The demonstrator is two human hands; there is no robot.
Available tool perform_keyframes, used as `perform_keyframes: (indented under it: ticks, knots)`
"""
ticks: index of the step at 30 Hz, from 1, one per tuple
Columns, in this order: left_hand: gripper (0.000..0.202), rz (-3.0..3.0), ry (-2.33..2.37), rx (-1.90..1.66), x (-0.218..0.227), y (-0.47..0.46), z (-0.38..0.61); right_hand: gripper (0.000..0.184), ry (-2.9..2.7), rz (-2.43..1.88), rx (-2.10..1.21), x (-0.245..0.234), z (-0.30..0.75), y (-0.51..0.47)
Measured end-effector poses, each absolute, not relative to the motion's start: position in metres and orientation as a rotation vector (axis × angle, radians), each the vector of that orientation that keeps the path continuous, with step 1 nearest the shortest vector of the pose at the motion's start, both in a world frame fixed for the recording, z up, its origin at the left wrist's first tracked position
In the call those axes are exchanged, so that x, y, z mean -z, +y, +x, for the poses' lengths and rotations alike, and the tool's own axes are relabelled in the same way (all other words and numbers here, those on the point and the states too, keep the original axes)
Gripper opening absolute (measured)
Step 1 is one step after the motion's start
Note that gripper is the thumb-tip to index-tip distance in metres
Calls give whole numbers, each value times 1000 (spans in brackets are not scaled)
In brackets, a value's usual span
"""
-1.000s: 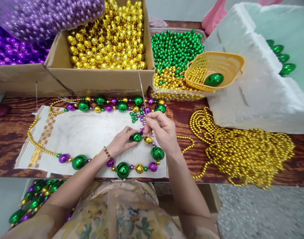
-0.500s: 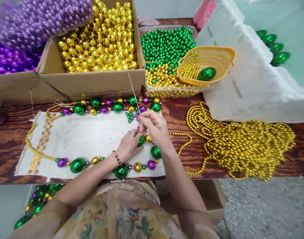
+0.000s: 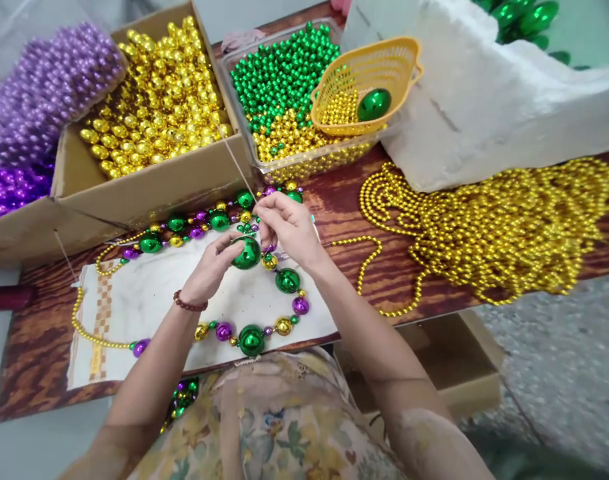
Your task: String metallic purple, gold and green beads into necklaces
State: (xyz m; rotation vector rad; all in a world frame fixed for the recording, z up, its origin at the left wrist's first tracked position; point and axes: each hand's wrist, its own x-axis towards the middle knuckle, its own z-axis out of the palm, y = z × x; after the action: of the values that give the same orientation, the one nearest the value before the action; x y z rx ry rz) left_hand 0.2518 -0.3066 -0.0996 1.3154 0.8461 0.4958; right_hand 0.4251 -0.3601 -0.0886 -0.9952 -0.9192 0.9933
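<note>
My left hand (image 3: pixel 209 270), a beaded bracelet at its wrist, holds a large shiny green bead (image 3: pixel 246 253) between thumb and fingers. Close beside it, my right hand (image 3: pixel 288 227) pinches a thin white string (image 3: pixel 238 167), which rises stiffly up and to the left. Below the hands curves a strand of green, gold and purple beads, with a large green bead (image 3: pixel 287 281), a gold bead (image 3: pixel 283 326) and a purple bead (image 3: pixel 224 331) on it. It lies on a white cloth (image 3: pixel 174 283). Small green beads (image 3: pixel 244 229) show partly behind my fingers.
A cardboard box of gold beads (image 3: pixel 154 100) stands behind, next to a clear tub of small green beads (image 3: pixel 284 73). A yellow basket (image 3: pixel 404 60) rests on that tub. Gold bead chains (image 3: pixel 509 227) are heaped at right, before a white foam box (image 3: pixel 464 127). Purple beads (image 3: pixel 49 93) fill the left.
My left hand has drawn back from the strand and now grips a large green bead. My right hand still pinches the string, slightly further left and up. The view has turned and shifted.
</note>
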Motion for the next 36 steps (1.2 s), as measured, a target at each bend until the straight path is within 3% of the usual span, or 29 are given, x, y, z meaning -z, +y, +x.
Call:
perform_keyframes:
  ticks: [11,19,29,36]
  knots:
    - [57,1074,777,-476,92,-299,241,14,-859,-885,-774,67,434,-352]
    - [34,1429,818,-589,88,-298,257,22,-961,-884,-692,43,448,-354]
    - [53,1449,638,-569,121,-288,254,21,-1216,-762,-662,-14,422,-343]
    - [84,1618,646,-427,144,-299,261,19,-1294,-735,-602,-40,417,-334]
